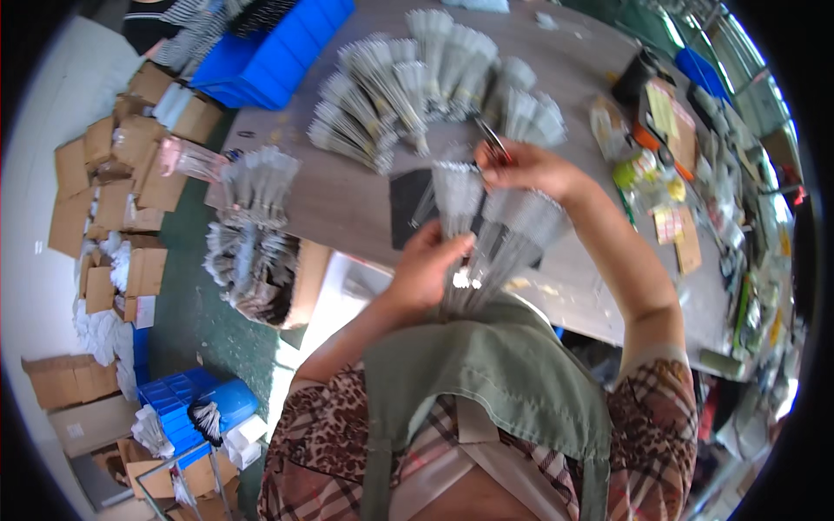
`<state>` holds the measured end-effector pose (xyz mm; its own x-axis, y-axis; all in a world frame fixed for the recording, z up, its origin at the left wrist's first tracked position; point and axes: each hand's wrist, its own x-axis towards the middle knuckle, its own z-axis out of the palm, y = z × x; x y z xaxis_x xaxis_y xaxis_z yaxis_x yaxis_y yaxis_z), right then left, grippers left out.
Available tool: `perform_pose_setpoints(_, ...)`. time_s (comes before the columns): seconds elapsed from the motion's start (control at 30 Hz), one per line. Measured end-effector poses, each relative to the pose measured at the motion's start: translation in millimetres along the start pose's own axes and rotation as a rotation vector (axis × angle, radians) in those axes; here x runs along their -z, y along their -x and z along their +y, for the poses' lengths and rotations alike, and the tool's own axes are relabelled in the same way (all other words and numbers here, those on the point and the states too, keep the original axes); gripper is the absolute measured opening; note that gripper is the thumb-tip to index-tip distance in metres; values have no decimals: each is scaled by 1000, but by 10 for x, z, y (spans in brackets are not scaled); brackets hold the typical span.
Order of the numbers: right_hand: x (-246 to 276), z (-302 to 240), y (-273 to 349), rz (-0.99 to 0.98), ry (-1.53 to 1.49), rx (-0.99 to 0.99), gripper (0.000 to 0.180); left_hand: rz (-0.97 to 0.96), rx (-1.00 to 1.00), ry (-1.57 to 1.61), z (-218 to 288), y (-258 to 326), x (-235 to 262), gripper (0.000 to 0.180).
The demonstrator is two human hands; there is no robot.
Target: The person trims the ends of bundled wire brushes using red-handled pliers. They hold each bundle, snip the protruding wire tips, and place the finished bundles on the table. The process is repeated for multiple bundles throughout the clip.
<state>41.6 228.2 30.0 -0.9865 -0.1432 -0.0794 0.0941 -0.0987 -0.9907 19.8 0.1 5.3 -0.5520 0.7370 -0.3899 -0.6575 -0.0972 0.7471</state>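
Note:
My left hand point(427, 267) is closed round the narrow part of a bundle of thin grey-white strands point(457, 195), whose pale tips fan out at the top. Between the fingers of my right hand point(532, 168) is a slim, dark, shiny pen-like tool point(493, 141); its exact kind cannot be made out. The right hand is just right of the bundle's tips. More fanned strand bundles point(524, 221) lie close beside the held one, below my right wrist. Under the held bundle is a dark sheet point(408, 204) on the grey table point(347, 208).
Several similar bundles point(373, 87) are spread across the table's far side. A blue crate point(276, 54) stands at the far left. A carton point(306, 282) with more bundles is left of my left arm. Bags, papers and a black container point(637, 76) crowd the right side.

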Motion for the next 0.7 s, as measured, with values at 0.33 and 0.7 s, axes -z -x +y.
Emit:
perform_pose_setpoints(0.33,-75,-179,41,39,-28,-23,29,-49,5,35,7,-25,23,19)
perform_pose_setpoints(0.7,13,-93,73,-73,-11,-43,31,-124,26,68,17,-17,-2,18)
